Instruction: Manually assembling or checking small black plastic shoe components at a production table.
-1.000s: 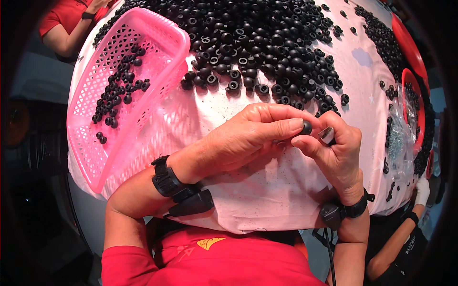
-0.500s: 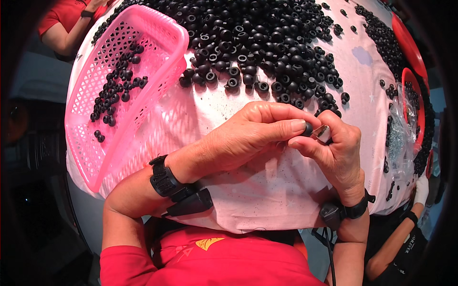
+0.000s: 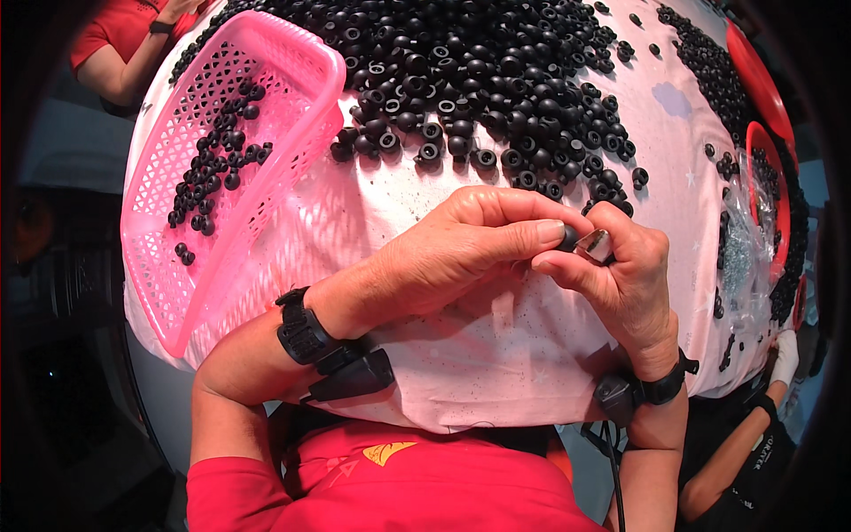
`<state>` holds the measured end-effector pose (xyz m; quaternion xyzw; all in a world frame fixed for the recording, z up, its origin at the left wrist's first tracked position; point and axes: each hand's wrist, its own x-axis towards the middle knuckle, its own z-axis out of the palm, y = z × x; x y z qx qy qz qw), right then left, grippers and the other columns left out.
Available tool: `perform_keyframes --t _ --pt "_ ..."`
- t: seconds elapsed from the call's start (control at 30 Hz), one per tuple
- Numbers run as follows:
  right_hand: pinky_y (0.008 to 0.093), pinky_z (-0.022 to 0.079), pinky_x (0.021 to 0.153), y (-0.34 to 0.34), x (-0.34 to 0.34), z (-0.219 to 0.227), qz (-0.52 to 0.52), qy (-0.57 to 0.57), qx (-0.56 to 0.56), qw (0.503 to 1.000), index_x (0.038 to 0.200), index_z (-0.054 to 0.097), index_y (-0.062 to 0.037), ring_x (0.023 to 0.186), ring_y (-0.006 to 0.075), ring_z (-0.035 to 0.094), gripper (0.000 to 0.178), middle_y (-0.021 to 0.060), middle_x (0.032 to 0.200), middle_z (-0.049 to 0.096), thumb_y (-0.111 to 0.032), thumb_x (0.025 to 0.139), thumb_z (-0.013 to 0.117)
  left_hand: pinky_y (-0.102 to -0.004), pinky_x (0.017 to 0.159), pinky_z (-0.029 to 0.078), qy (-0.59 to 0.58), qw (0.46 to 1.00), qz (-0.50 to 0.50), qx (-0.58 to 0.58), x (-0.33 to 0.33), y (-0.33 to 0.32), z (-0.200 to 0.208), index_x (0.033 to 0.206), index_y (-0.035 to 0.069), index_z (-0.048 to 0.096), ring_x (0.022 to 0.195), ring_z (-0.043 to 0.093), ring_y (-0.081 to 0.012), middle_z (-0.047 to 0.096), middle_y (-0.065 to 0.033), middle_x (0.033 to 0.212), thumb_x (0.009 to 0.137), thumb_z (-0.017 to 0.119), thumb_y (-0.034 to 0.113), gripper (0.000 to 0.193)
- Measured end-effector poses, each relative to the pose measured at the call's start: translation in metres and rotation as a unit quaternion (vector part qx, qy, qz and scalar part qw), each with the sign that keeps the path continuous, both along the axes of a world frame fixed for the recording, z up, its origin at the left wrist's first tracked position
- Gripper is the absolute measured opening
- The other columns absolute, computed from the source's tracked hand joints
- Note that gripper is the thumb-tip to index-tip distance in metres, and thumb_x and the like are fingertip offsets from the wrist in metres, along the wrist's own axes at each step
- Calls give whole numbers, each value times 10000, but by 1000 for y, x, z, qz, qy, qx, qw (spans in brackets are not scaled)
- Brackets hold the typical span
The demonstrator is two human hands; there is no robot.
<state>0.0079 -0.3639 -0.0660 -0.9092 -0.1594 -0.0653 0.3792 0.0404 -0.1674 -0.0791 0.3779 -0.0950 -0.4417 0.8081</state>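
Note:
Between the thumb and fingers of my left hand (image 3: 479, 244) is pinched a small round black rubber-like piece (image 3: 569, 237). Against its right side my right hand (image 3: 625, 270) grips a small flat metal blade (image 3: 596, 246), whose shiny face shows between thumb and forefinger. The two hands meet just in front of a large heap of similar black pieces (image 3: 470, 66); some show a ringed hollow end. To the left stands a pink perforated plastic basket (image 3: 332, 75) with several black pieces in it. My fingers partly hide the piece and the blade.
A pale patterned cloth (image 3: 505, 355) covers the table. At the right lie a clear plastic bag (image 3: 743, 239), red basins (image 3: 758, 80) and another dark heap (image 3: 705, 71). One person's arm (image 3: 124, 66) shows at far left, another's white-gloved hand (image 3: 784, 355) at lower right.
My hands stay pressed together with the same grip. The blade in my right hand has tilted slightly, and both hands' fingertips have shifted a little left.

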Motion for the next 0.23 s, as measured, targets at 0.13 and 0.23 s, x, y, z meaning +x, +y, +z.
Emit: perform_keyframes --t 0.13,0.23 --pt "262 400 412 0 0 0 3 7 5 1000 663 538 -59 446 128 505 507 31 506 495 -514 675 761 -180 707 470 -6 1000 -5 19 1 1 1 1237 0 542 771 558 -38 540 50 768 959 536 210 349" --pt "261 399 409 0 0 0 5 13 8 1000 669 544 -59 442 130 504 511 28 504 495 -525 680 754 -187 714 484 0 1000 -8 9 1 2 4 1239 -1 539 773 559 -42 542 42 775 958 536 210 352"
